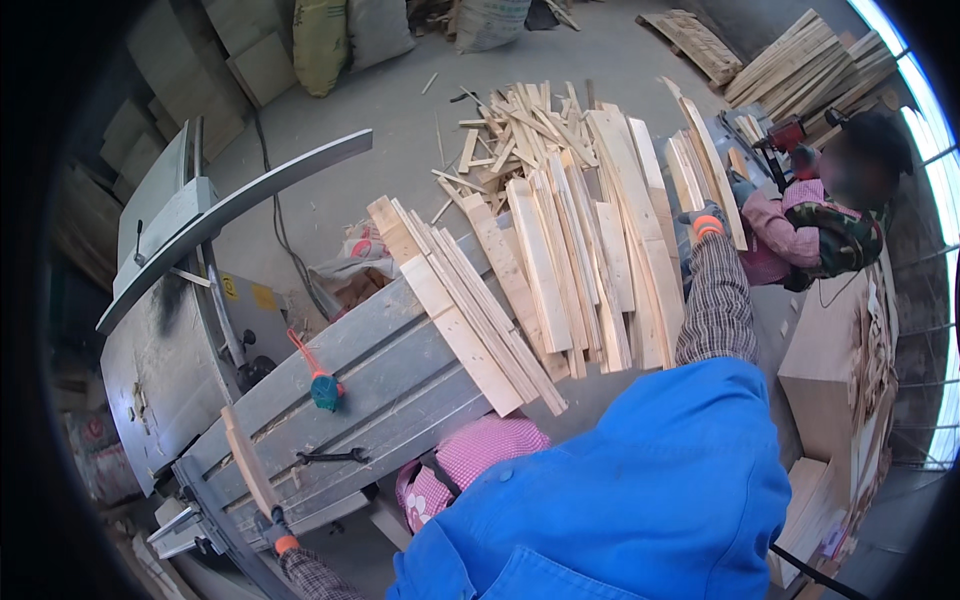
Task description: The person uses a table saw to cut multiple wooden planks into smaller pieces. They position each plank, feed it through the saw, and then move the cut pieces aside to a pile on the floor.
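Note:
At the lower left, my left hand in a dark glove with an orange cuff is closed round the near end of a short wooden strip, which lies across the sliding saw table. My right hand, gloved the same way, reaches far to the right and grips the near ends of light wooden boards; its fingers are partly hidden. Beside it stands a long narrow board, tilted. A bundle of stacked boards rests on the saw table, with a wider row of planks to its right.
A table saw with a curved overhead guard arm stands left. A tape measure and a wrench lie on the table. Beyond is a heap of offcuts. Another person works at the right, near a large wooden box.

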`<state>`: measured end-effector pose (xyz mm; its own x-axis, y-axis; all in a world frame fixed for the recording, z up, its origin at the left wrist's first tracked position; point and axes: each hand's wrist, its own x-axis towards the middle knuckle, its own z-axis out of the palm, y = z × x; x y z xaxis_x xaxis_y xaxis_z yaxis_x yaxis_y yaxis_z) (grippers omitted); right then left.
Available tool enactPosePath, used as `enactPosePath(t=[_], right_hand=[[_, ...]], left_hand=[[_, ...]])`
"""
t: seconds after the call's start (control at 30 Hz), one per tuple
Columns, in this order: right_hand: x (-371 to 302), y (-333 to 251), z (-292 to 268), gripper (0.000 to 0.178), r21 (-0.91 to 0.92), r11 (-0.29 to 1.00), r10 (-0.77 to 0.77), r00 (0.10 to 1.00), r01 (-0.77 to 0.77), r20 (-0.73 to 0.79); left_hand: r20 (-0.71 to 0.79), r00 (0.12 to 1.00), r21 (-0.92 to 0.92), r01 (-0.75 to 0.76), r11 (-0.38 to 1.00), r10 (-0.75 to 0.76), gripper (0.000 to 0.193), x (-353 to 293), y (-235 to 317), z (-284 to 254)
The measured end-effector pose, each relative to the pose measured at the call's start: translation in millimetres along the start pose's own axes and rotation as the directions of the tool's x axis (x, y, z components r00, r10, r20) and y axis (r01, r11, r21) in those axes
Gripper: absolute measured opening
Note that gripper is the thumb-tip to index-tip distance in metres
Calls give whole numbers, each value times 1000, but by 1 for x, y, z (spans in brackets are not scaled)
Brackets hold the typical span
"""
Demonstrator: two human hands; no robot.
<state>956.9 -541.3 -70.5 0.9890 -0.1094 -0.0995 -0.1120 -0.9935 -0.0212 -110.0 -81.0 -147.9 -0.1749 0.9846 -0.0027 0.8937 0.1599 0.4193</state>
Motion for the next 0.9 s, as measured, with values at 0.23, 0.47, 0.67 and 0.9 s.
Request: enactPosePath(t=[0.23, 0.47, 0.67, 0.9], right_hand=[[28, -38, -6, 84, -223, 968, 104, 993, -115, -65], [44, -109, 40, 62, 106, 968, -185, 933, 227, -309], [-96, -277, 0, 49, 476, 170, -690, 449, 863, -568], [-481, -417, -63, 49, 398, -683, -691, -364, 613, -625]], left_hand=[[-17, 989, -215, 142, 966, -149, 52, 10, 35, -37], [-143, 937, -376, 246, 894, -318, 43, -3, -24, -33], [40, 999, -571, 48, 820, -30, 33, -44, 144, -33], [-77, 982, -304, -188, 934, 172, 51, -54, 152, -55]])
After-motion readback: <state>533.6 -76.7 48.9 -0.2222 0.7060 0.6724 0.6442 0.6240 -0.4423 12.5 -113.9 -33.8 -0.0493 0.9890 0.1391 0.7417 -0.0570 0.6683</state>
